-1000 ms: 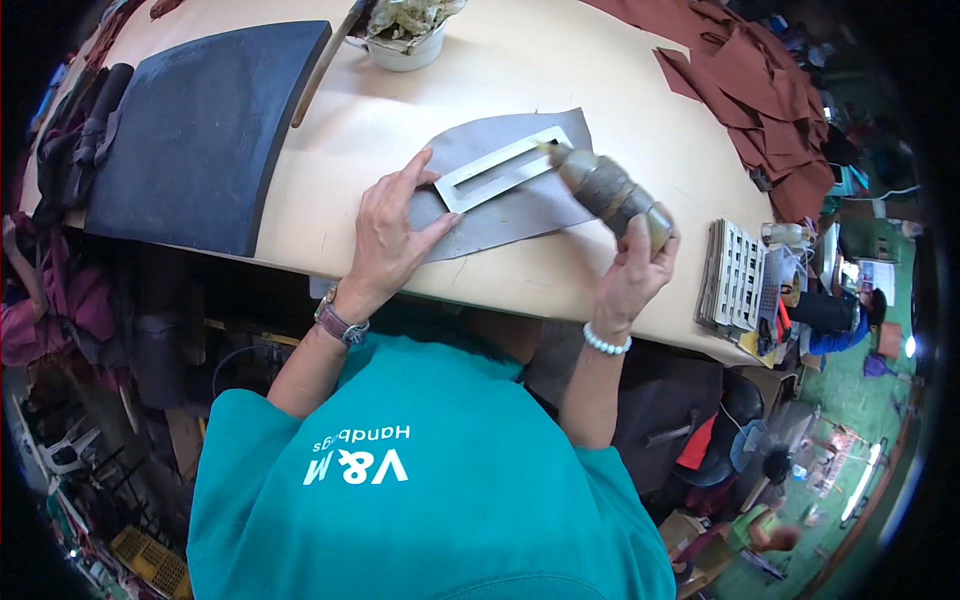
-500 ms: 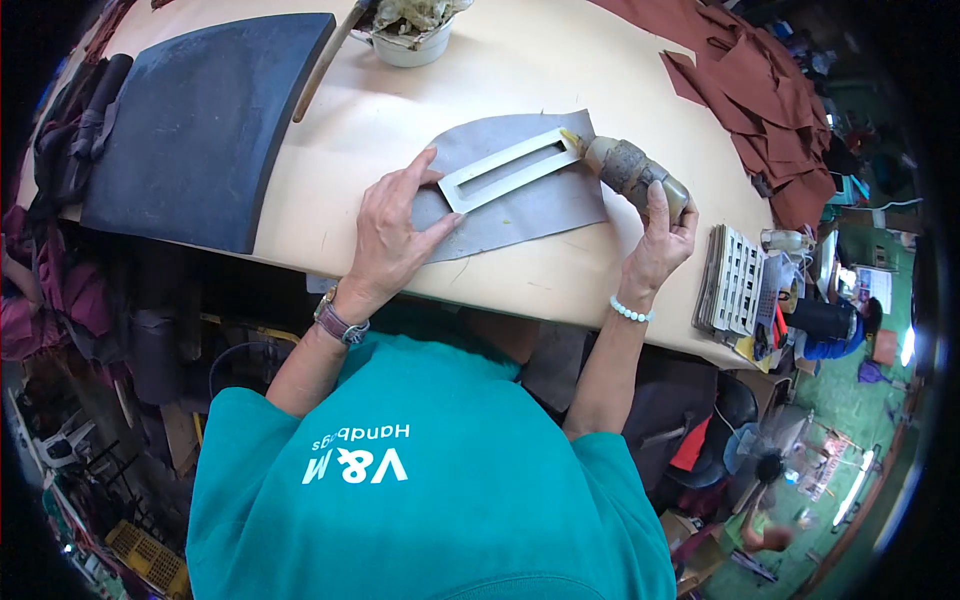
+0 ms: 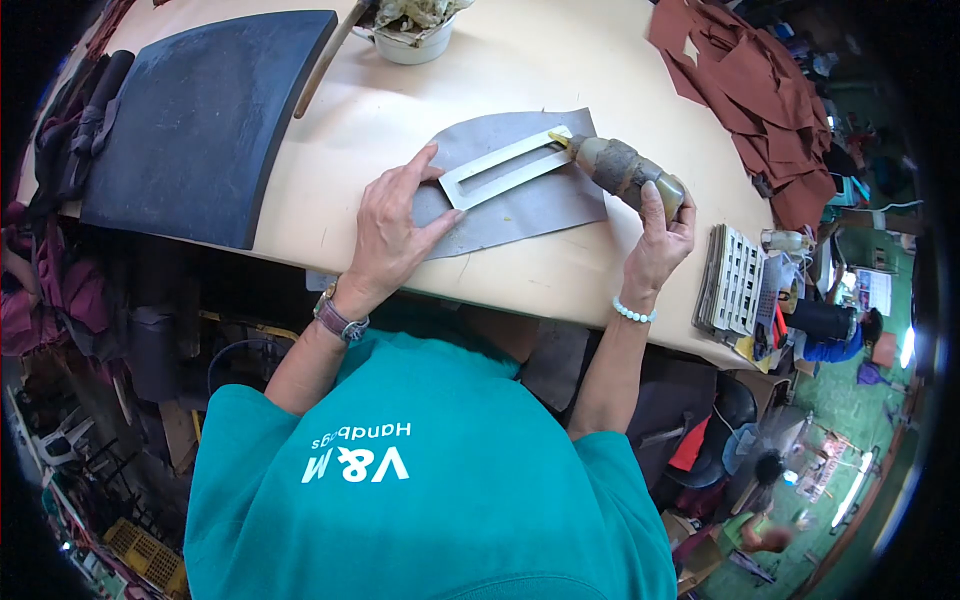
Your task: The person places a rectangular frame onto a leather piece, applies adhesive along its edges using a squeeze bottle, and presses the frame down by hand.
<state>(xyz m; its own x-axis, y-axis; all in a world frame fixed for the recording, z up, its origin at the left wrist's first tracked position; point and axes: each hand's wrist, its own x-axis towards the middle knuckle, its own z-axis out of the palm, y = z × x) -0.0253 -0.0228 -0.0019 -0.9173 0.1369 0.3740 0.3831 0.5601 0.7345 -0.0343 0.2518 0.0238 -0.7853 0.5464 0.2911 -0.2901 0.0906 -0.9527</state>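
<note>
A pale rectangular frame (image 3: 500,186) with a long slot lies slantwise on a grey, curved-edged sheet piece (image 3: 530,222). My left hand (image 3: 393,218) grips the frame's left end, thumb at its lower corner and forefinger at the upper one. In my right hand (image 3: 660,235) is a squeeze bottle (image 3: 625,170) wrapped round the middle with dark, worn tape. It tilts to the left, and its yellowish nozzle meets the frame's upper right end. The far side of the bottle is hidden by my fingers.
A dark blue board (image 3: 205,130) lies at the left, a stick (image 3: 322,72) beside it. Behind stands a white cup (image 3: 412,46) with crumpled stuff. Reddish-brown cut pieces (image 3: 745,95) pile up at the right. Slotted templates (image 3: 735,280) stand at the table's right front edge.
My right hand has shifted the bottle's nozzle a little to the left along the frame's right end. The left hand and the frame have hardly moved.
</note>
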